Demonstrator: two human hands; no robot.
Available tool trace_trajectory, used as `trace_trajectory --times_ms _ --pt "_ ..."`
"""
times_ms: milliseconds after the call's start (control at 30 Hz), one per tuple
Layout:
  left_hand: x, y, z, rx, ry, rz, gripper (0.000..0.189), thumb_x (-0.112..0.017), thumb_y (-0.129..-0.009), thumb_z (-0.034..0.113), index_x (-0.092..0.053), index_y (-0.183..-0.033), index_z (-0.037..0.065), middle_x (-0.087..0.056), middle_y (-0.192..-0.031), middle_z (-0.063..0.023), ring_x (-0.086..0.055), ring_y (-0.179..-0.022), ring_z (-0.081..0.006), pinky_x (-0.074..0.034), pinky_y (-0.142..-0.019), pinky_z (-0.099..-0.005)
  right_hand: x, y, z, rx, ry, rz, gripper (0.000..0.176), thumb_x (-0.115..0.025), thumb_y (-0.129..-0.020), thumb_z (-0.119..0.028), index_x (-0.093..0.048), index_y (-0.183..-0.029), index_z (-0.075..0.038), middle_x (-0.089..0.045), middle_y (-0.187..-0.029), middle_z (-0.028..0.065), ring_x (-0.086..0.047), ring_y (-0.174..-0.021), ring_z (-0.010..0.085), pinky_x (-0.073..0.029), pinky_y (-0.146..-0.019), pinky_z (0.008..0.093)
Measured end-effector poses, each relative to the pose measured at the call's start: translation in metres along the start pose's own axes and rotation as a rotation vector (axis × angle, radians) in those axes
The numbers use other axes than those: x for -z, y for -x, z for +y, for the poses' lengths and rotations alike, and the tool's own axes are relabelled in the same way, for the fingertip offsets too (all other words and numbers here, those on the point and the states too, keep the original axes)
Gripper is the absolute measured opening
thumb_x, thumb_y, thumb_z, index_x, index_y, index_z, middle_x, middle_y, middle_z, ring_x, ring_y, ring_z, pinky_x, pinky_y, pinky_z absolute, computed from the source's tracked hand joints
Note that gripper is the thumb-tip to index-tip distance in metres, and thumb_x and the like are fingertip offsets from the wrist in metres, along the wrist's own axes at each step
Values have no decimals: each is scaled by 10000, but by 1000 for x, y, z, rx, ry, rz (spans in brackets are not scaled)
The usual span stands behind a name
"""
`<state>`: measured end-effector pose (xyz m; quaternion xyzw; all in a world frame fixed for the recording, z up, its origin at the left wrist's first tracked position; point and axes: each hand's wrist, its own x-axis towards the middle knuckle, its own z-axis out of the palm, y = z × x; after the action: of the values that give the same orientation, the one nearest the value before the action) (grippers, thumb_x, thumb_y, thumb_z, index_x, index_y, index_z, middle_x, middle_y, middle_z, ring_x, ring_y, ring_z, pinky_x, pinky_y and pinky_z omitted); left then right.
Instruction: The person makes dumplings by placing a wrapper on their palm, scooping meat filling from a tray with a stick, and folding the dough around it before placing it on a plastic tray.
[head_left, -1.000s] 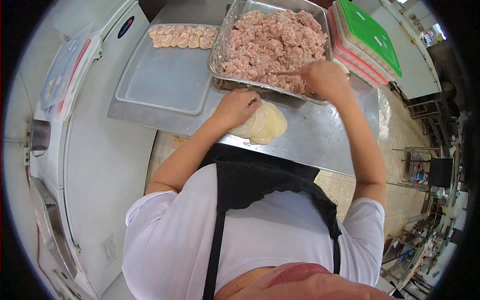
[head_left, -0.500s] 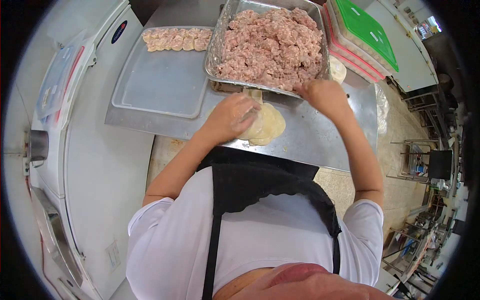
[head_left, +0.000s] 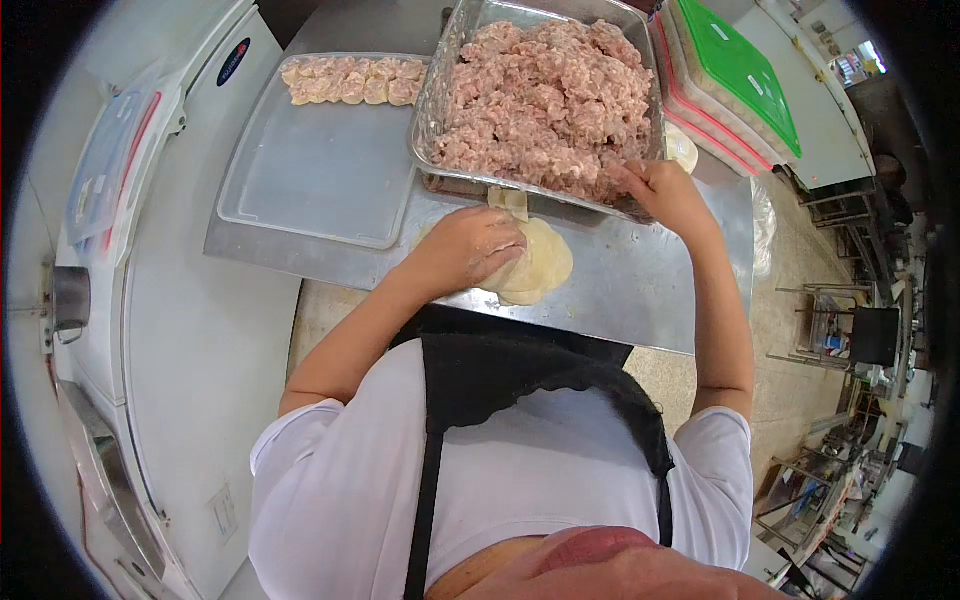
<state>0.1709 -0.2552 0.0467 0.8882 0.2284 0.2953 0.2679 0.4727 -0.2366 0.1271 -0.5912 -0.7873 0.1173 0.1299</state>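
My left hand (head_left: 468, 249) is curled, palm inward, at the left side of a pile of round, pale dough wrappers (head_left: 545, 262) near the table's front edge. What its closed fingers hold is hidden. My right hand (head_left: 665, 190) is closed at the near right corner of a deep metal tray (head_left: 425, 140) heaped with pink ground meat (head_left: 550, 95). Its fingertips reach into the meat, and I cannot make out what is between them. Rows of filled dumplings (head_left: 355, 80) sit along the far edge of a translucent plastic tray (head_left: 310, 170) on the left.
Stacked containers with a green lid (head_left: 730, 65) stand at the right back of the metal table (head_left: 640, 290). More round wrappers (head_left: 680, 148) lie beside the meat tray. A white fridge (head_left: 210, 230) is close on the left, and a plastic bag (head_left: 764, 225) hangs at the right edge.
My right hand has shifted slightly right and down at the tray's corner, fingers still in the meat. My left hand has turned a little, its palm now less visible, staying by the wrappers.
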Motion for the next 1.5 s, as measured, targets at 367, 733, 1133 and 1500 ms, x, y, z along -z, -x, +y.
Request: trace_trajectory --times_ms 367,733,1133,1500 --pt "29 -22 26 448 515 275 171 -559 -933 160 -655 -1007 41 -647 -1028 -59 -632 -947 -226 -493 -861 -361 3 21 -14 -50 -263 79 353 -557 -938 -326 -678 -811 -19 -605 -629 109 -572 -575 226 -448 -563 349" --pt "8 -51 28 552 1489 384 313 -580 -921 219 -551 -1175 38 -603 -1163 -123 -593 -1065 -256 -482 -904 -418 -3 20 -25 -340 -890 185 314 -562 -954 -304 -663 -854 -24 -561 -665 -21 -404 -546 40 -320 -492 209" --pt "-26 -20 2 -185 23 -89 309 -610 -873 284 -642 -1098 75 -619 -1131 -114 -567 -1059 -313 -441 -920 -407 -3 33 -22 -370 -879 230 378 -574 -943 -337 -607 -705 -45 -468 -568 -36 -378 -510 55 -307 -486 221" --pt "31 -83 20 487 1253 552 353 -525 -943 200 -526 -1228 -9 -585 -1190 -104 -601 -1057 -245 -499 -908 -382 -2 15 -36 -393 -996 359 358 -535 -955 -370 -677 -910 -44 -457 -616 -65 -346 -512 41 -230 -459 204"
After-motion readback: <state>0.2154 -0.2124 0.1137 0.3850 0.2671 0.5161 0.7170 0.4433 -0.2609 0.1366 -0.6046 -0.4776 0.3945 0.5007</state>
